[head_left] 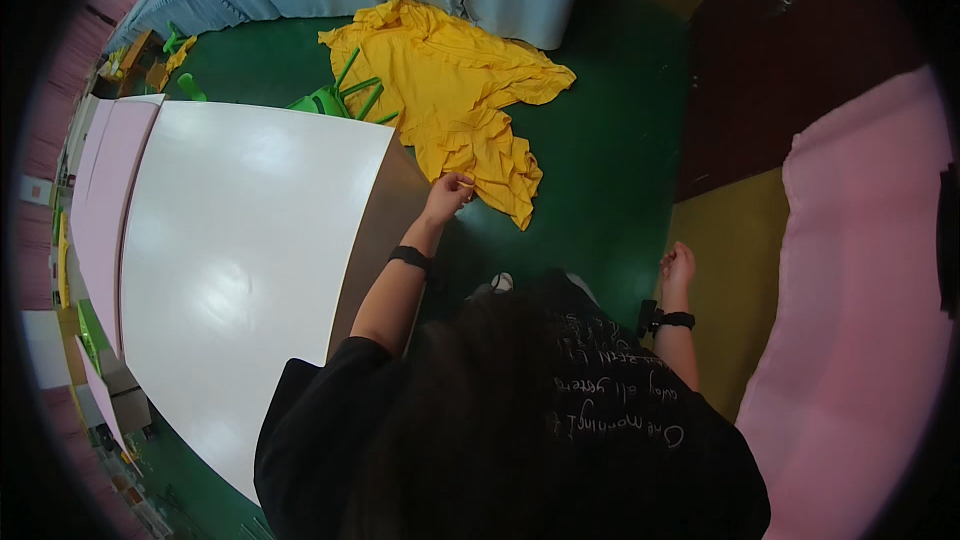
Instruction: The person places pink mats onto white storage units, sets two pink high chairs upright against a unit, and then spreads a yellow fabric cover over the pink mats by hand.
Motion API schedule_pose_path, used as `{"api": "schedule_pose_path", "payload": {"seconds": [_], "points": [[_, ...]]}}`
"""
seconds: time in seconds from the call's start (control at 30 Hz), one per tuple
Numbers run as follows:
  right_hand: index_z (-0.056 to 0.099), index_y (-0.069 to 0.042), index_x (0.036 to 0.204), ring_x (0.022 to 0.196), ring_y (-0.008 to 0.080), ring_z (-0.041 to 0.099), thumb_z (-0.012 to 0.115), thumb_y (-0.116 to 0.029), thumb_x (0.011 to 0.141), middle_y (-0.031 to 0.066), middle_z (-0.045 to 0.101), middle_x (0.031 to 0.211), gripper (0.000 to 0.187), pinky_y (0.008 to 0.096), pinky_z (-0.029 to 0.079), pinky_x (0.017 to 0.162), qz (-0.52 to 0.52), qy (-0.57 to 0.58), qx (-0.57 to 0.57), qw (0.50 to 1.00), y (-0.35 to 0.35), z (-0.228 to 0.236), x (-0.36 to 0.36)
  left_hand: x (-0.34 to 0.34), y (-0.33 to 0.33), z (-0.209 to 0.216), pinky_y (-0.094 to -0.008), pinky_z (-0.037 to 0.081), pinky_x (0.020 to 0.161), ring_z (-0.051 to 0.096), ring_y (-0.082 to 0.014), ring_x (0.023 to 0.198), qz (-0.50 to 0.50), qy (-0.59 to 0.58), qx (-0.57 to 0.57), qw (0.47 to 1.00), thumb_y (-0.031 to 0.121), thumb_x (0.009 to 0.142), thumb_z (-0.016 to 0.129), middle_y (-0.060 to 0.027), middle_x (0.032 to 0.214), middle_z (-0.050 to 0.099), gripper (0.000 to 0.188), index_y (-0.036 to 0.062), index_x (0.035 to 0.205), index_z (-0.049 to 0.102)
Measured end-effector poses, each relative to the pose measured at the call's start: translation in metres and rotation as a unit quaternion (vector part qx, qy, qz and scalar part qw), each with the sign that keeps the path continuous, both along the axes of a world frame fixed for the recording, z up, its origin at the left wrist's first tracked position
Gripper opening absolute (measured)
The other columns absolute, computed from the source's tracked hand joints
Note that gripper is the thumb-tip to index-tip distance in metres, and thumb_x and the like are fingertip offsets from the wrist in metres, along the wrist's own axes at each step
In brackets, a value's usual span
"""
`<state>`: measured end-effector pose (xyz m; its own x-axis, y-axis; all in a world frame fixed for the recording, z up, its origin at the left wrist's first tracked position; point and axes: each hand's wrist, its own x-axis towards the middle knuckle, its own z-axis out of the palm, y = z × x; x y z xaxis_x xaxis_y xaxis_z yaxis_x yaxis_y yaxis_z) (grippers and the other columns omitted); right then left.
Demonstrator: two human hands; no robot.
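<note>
Seems to be pinching the near edge of the yellow cloth in the left hand, with thumb and fingers drawn together. Spread rumpled over the green floor, beyond and to the right of that hand, with a loose corner hanging just to its right. Looks like thin woven fabric: soft, limp, unable to hold a shape, and probably light for its area, though broad enough to drag when lifted by one edge. Not likely to break; more likely to crease, twist or bunch. Probably not very slippery, judging by the dull folds. Best taken by the hem, at two corners well apart, rather than by the middle of the heap.

Lies well apart from the right hand. See that one with fingers loosely curled and nothing visible in it; cannot tell how far closed. Watch the green chair, beyond and to the left of the left hand, with legs overlapping the cloth in this view: could catch a fold. Mind also the white surface directly left of the left hand.
</note>
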<state>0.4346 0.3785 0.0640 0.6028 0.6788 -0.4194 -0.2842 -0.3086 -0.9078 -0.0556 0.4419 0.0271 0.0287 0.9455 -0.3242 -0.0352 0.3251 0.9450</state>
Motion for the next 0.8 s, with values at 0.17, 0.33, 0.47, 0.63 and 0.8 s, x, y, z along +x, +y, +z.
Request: {"api": "schedule_pose_path", "payload": {"seconds": [0.17, 0.33, 0.47, 0.63, 0.8], "points": [[0.053, -0.007, 0.092, 0.057, 0.0122, 0.047, 0.05, -0.013, 0.085, 0.001, 0.046, 0.064, 0.009, 0.0265, 0.039, 0.048, 0.045, -0.007, -0.039, 0.998, 0.031, -0.008, 0.006, 0.002, -0.02, -0.001, -0.0207, 0.04, 0.052, 0.05, -0.0079, 0.059, 0.019, 0.001, -0.051, 0.999, 0.013, 0.08, 0.055, 0.0013, 0.069, 0.053, 0.013, 0.0068, 0.092, 0.055], [0.054, -0.01, 0.094, 0.055, 0.012, 0.05, 0.051, -0.014, 0.086, -0.0002, 0.048, 0.064, 0.011, 0.0267, 0.042, 0.047, 0.131, 0.0, -0.148, 0.98, 0.047, -0.027, 0.009, -0.002, -0.09, -0.006, -0.0225, 0.042, 0.05, 0.052, -0.0096, 0.058, 0.219, -0.062, -0.2, 0.953, 0.015, 0.082, 0.05, 0.0004, 0.067, 0.051, 0.014, 0.0069, 0.093, 0.055], [0.054, -0.01, 0.092, 0.054, 0.0114, 0.051, 0.052, -0.016, 0.085, -0.0001, 0.051, 0.064, 0.01, 0.0257, 0.042, 0.045, 0.316, -0.056, -0.203, 0.925, 0.084, -0.019, 0.01, 0.026, -0.141, 0.001, -0.0233, 0.044, 0.051, 0.053, -0.0104, 0.059, 0.371, -0.157, -0.255, 0.879, 0.014, 0.084, 0.047, 0.0001, 0.068, 0.052, 0.014, 0.008, 0.093, 0.055], [0.054, -0.009, 0.089, 0.053, 0.0114, 0.052, 0.053, -0.018, 0.084, 0.0024, 0.055, 0.067, 0.011, 0.0253, 0.041, 0.044, 0.457, -0.138, -0.263, 0.838, 0.113, -0.026, -0.012, 0.08, -0.193, 0.027, -0.022, 0.042, 0.053, 0.053, -0.0095, 0.061, 0.363, -0.158, -0.271, 0.878, 0.012, 0.086, 0.045, 0.0005, 0.069, 0.053, 0.013, 0.0084, 0.093, 0.056], [0.054, -0.006, 0.086, 0.051, 0.0125, 0.053, 0.051, -0.016, 0.083, 0.0041, 0.056, 0.065, 0.011, 0.0268, 0.044, 0.047, 0.585, -0.164, -0.246, 0.755, 0.103, -0.054, -0.075, 0.114, -0.274, 0.045, -0.0225, 0.042, 0.058, 0.054, -0.0086, 0.066, 0.341, -0.15, -0.316, 0.873, 0.011, 0.086, 0.045, 0.0012, 0.071, 0.054, 0.013, 0.0081, 0.092, 0.055]]}}
